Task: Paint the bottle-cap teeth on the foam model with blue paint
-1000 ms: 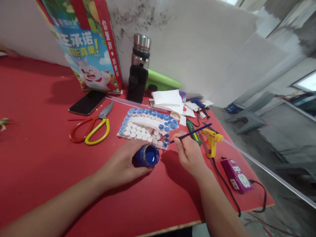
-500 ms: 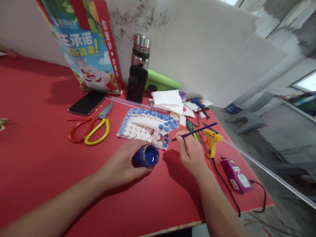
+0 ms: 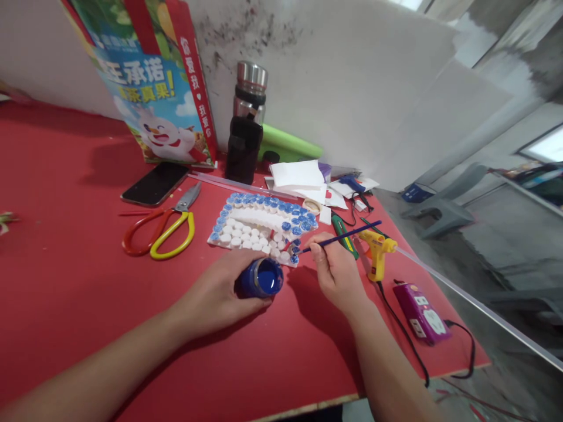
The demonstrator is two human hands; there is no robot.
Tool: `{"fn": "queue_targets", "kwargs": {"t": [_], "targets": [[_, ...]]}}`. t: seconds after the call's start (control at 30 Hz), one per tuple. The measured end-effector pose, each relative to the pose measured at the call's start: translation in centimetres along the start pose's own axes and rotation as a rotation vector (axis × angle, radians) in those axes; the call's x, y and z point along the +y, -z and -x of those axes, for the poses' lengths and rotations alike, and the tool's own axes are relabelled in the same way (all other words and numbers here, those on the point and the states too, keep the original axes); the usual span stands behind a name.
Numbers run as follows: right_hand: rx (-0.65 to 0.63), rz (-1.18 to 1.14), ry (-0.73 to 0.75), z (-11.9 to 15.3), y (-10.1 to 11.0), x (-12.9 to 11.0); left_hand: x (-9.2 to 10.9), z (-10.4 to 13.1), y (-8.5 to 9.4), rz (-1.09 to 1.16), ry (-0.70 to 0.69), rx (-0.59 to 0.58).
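My left hand (image 3: pixel 224 287) is wrapped around a jar of blue paint (image 3: pixel 259 278), tilted so its open mouth faces me. Between thumb and fingers, my right hand (image 3: pixel 336 269) pinches a thin blue paintbrush (image 3: pixel 347 234). The brush tip meets the lower right corner of a white board (image 3: pixel 259 219) covered with small round pieces. Along the board's top, left and right edges the pieces are painted blue (image 3: pixel 281 205); in the lower middle they are white (image 3: pixel 246 234). A few red bits lie among them near the brush tip.
On the red table (image 3: pixel 88 316) lie scissors (image 3: pixel 169 225) and a phone (image 3: pixel 155 183) at left. A printed bag (image 3: pixel 162 88) and a bottle (image 3: pixel 246 129) stand behind. To the right are a green utility knife (image 3: pixel 344 234), a yellow glue gun (image 3: pixel 376 252) and a purple corded box (image 3: pixel 421 313).
The brush tip has shifted slightly left and the handle's far end has dipped a little, my right hand moving with it. My left hand and the jar hold still.
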State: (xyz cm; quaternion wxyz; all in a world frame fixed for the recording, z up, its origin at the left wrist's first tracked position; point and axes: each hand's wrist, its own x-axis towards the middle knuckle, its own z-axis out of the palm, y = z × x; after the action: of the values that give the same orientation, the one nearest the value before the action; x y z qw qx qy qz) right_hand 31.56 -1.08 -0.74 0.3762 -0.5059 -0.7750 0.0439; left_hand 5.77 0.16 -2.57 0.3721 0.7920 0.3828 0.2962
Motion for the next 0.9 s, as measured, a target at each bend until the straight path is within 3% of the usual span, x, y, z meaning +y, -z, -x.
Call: {"fn": "queue_targets", "kwargs": {"t": [0.9], "targets": [[0.033, 0.003, -0.020, 0.06, 0.28, 0.03, -0.20, -0.05, -0.05, -0.002, 0.003, -0.004]]}}
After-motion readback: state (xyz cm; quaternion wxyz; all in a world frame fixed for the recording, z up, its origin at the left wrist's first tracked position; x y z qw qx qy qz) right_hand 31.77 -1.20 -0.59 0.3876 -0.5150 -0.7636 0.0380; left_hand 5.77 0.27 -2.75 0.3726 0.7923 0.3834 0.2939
